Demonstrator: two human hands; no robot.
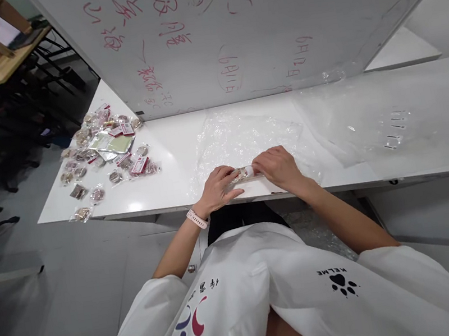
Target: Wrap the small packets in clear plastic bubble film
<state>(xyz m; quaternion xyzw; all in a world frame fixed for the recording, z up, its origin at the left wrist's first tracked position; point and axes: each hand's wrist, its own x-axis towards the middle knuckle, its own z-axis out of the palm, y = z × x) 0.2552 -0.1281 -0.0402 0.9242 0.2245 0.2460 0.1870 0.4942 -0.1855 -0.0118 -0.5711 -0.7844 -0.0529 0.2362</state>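
Observation:
At the front edge of the white table, a small clear plastic packet (243, 173) with light brownish contents lies between my two hands. My left hand (218, 188) grips its left end, fingers over the top and thumb along the near side. The right end is pinched by my right hand (279, 168), whose curled fingers hide part of it. What exactly is inside the packet is too small to tell. Crumpled clear plastic wrap (244, 131) spreads over the table just beyond and around both hands.
Several small packets (112, 146) with brownish contents and red-and-white labels are piled on the left of the white table (170, 148). A whiteboard (204, 40) with red writing stands behind. Larger clear plastic bags (353, 119) lie to the right. A laptop (1, 27) is at far left.

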